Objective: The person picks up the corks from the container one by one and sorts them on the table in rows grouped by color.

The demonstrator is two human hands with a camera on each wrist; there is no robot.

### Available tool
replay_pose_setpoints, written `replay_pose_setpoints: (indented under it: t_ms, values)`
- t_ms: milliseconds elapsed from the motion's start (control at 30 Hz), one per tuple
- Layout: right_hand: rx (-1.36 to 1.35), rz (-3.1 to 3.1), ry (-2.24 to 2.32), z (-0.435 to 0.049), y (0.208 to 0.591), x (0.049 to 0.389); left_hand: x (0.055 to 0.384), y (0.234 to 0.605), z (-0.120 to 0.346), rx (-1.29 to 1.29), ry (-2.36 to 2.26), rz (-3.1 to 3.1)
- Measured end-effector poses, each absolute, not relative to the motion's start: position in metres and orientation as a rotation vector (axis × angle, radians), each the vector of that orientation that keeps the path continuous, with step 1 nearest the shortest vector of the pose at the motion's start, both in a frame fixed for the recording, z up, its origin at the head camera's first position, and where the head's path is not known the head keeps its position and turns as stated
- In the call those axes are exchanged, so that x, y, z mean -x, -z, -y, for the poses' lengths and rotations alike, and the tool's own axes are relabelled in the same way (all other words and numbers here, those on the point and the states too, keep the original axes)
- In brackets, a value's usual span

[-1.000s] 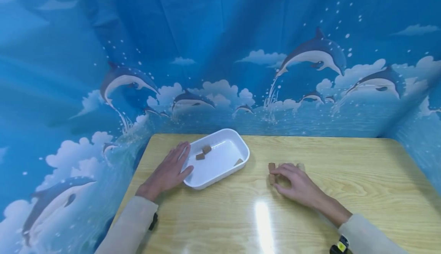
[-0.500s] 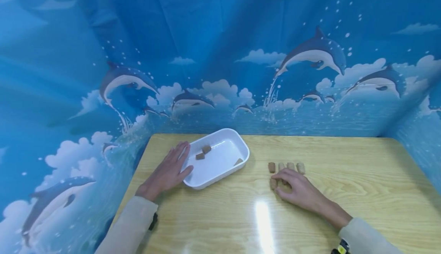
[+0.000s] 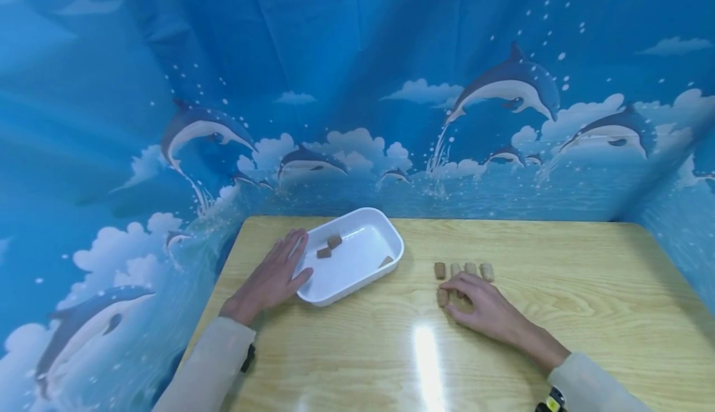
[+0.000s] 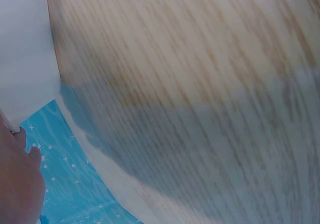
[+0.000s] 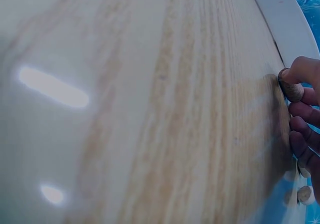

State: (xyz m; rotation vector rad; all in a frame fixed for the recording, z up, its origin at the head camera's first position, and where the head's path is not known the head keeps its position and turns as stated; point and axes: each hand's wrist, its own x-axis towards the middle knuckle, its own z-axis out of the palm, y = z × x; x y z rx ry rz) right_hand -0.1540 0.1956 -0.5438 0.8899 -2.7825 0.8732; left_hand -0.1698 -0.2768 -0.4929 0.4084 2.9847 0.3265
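The right hand (image 3: 481, 305) has drawn slightly nearer the person, exposing a row of stoppers (image 3: 439, 270) on the counter (image 3: 536, 257). Its grip pinches a cork stopper (image 3: 443, 298) just nearside, judged separate from that row. Left hand (image 3: 274, 278), fingers straight, touches the white tray (image 3: 352, 266).

Free tabletop (image 3: 418, 285) between tray (image 3: 354, 263) and small pieces (image 3: 471, 269)

Dolphin-print backdrop (image 3: 357, 89) behind wood-grain table (image 3: 570, 288)

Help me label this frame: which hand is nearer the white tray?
Left. The left hand touches the white tray at its left end; the right hand is apart, to the tray's right.
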Motion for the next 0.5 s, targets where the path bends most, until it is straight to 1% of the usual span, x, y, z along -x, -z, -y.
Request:
replay_pose_setpoints:
  t_ms: [500]
  values:
    - [-0.788, 2.832, -0.907, -0.1895, 0.5433, 0.1510, 0.1696, 0.4921, 0.2771, -0.425, -0.331, -2.979]
